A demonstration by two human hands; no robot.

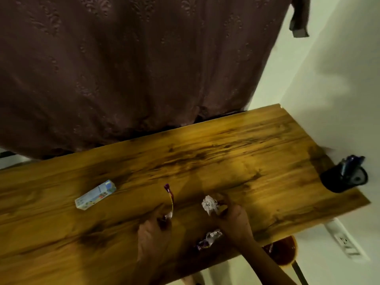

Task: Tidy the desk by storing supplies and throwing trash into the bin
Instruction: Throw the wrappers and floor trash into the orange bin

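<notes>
Well to the left of your left hand's pinch, the small pale-blue rectangular cardboard box [95, 195] is lying flat on the brown wood-grain desk [236, 153], untouched and apart from everything else. Your left hand [153, 233] is closing narrowly on the near end of the thin purple-and-yellow strip wrapper [170, 199], whose far end is trailing away from your fingertips across the desk. Just right of that pinch and nearer to you, the crinkled silver-and-purple foil wrapper [209, 239] is sitting loose between your two wrists. Your right hand [232, 212] is curling around the crumpled white paper ball [209, 204]; it looks like a loose cupping hold, though blur is hiding the fingertips. Far right of that hold, the black cylindrical pen holder [343, 177] is standing at the desk's corner.

The pinch on the strip is slight, so lifting fast is risking a slip. Your forearms are crossing over the foil wrapper, and a careless sweep could be knocking it off the near edge. I cannot make out the bin for certain.
</notes>
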